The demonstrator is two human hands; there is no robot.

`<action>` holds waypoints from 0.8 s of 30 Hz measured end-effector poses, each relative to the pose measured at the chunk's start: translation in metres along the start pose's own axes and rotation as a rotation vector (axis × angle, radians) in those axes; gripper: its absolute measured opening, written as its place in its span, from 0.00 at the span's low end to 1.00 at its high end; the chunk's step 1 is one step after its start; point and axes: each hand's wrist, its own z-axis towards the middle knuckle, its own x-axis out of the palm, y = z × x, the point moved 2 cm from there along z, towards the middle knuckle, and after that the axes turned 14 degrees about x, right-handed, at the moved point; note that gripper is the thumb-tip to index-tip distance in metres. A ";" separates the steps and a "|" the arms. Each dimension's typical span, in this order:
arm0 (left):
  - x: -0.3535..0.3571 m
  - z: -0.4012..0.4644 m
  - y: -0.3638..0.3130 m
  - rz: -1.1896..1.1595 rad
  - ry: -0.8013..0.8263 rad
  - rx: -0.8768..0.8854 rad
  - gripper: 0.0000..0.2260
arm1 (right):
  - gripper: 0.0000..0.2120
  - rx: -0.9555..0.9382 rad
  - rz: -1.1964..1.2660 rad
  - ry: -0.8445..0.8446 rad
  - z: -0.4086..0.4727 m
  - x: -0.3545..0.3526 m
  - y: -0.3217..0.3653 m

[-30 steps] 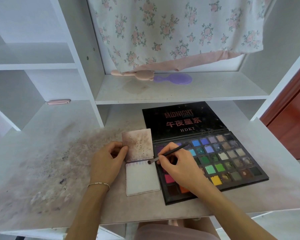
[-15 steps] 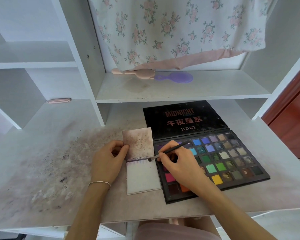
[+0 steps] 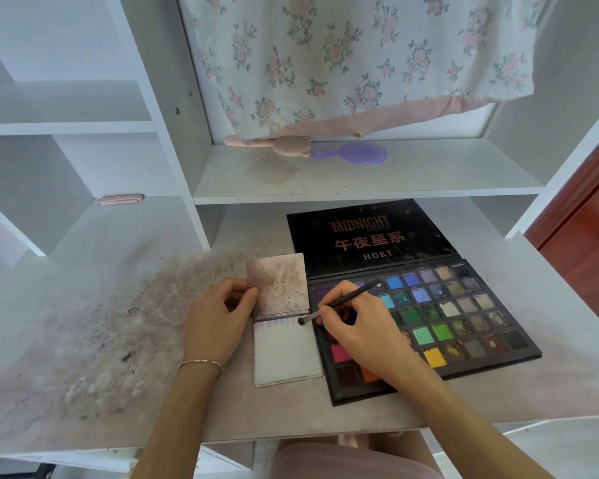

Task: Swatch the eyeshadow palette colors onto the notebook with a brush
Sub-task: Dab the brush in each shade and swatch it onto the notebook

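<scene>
A small notebook (image 3: 286, 354) lies open on the desk, its stained cover flipped up and a white page facing me with a row of faint purple marks along the top. My left hand (image 3: 218, 319) pinches the cover's left edge with the thumb on top. My right hand (image 3: 357, 326) grips a thin black brush (image 3: 339, 302), whose tip touches the top right corner of the page. Right of the notebook lies the open black eyeshadow palette (image 3: 464, 316) with several coloured pans, partly hidden under my right hand.
The desk (image 3: 83, 340) is smeared with powder on its left half. A purple hand mirror (image 3: 353, 155) and a pink brush (image 3: 274, 145) lie on the shelf behind, under a floral cloth (image 3: 360, 53). A pink flat item (image 3: 120, 199) sits back left. A red door (image 3: 588, 250) stands right.
The brush tip has stayed at the top right of the page with only slight movement of my right hand. My left hand keeps its hold on the cover.
</scene>
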 end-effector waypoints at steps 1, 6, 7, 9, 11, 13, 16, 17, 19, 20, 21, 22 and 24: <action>0.000 0.000 0.001 0.002 0.001 -0.003 0.04 | 0.06 -0.002 -0.001 -0.004 0.000 0.000 0.000; 0.000 0.000 0.001 -0.008 -0.001 -0.005 0.03 | 0.07 -0.007 -0.007 -0.003 0.001 0.001 0.001; 0.000 0.000 0.000 -0.007 0.000 -0.003 0.04 | 0.07 -0.011 -0.007 0.003 0.000 0.000 0.001; 0.000 0.000 0.000 0.000 0.002 0.003 0.05 | 0.08 -0.020 -0.013 0.003 -0.001 0.000 0.001; 0.000 0.000 0.000 0.006 0.001 0.000 0.04 | 0.07 -0.028 0.003 -0.020 0.000 0.000 0.002; 0.000 0.000 0.001 0.002 -0.005 -0.006 0.03 | 0.05 -0.036 0.053 -0.045 0.000 -0.002 0.003; 0.000 0.000 0.002 -0.004 -0.009 -0.010 0.03 | 0.06 -0.058 0.150 -0.082 -0.002 -0.006 0.005; 0.000 0.000 0.002 -0.005 -0.010 -0.011 0.02 | 0.07 -0.070 0.176 -0.103 -0.003 -0.008 0.005; 0.000 0.000 0.002 -0.007 -0.013 -0.015 0.02 | 0.09 -0.090 0.211 -0.148 -0.004 -0.015 0.006; 0.001 0.000 0.003 -0.009 -0.014 -0.016 0.02 | 0.09 -0.090 0.233 -0.165 -0.004 -0.019 0.005; 0.001 0.001 0.003 -0.009 -0.015 -0.015 0.02 | 0.10 -0.083 0.261 -0.177 -0.004 -0.025 0.004; 0.001 0.001 0.002 -0.007 -0.013 -0.014 0.02 | 0.10 -0.074 0.284 -0.190 -0.004 -0.031 0.002; 0.001 0.001 0.002 -0.005 -0.010 -0.015 0.02 | 0.11 -0.068 0.286 -0.228 -0.003 -0.044 -0.002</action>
